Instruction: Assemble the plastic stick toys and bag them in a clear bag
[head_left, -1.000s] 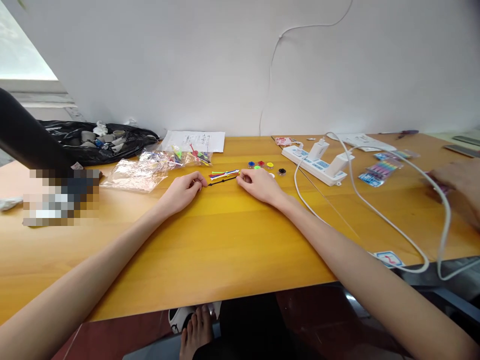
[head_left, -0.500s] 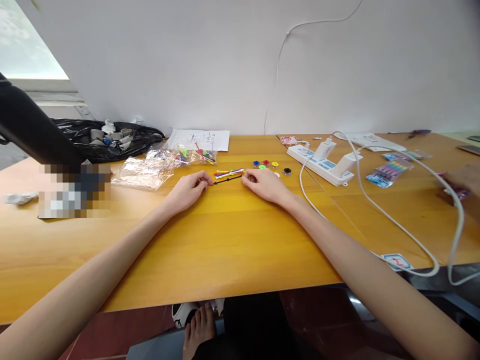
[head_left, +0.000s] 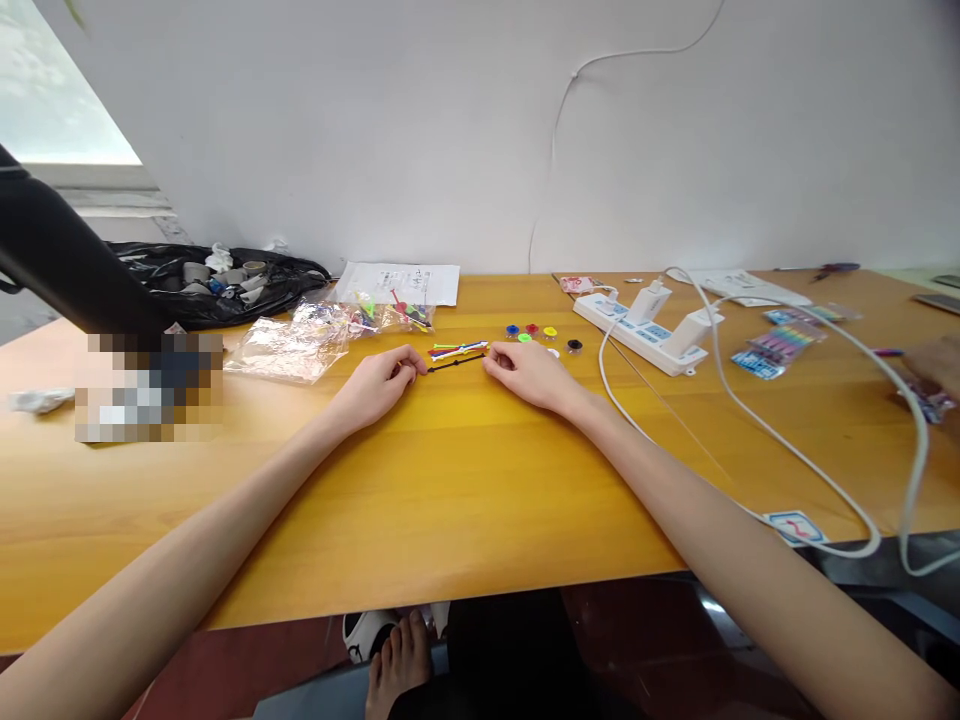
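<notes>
A thin black strip is pinched at both ends on the yellow desk: its 9 o'clock end by the fingertips of the left hand, its 3 o'clock end by those of the right hand. Coloured strips are seen just beside it at 12 o'clock, with small coloured discs lying at 1 o'clock of the right hand.

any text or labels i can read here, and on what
Nothing can be read as words.
White sheet by the wall: printed lines, too small to read.
Card at the table's front edge: a red mark in a blue border, no legible letters.
Power strip: blue socket markings, too small.
Packets of coloured pieces: print blurred.
Black strip between left hand and right hand: no marking.
</notes>
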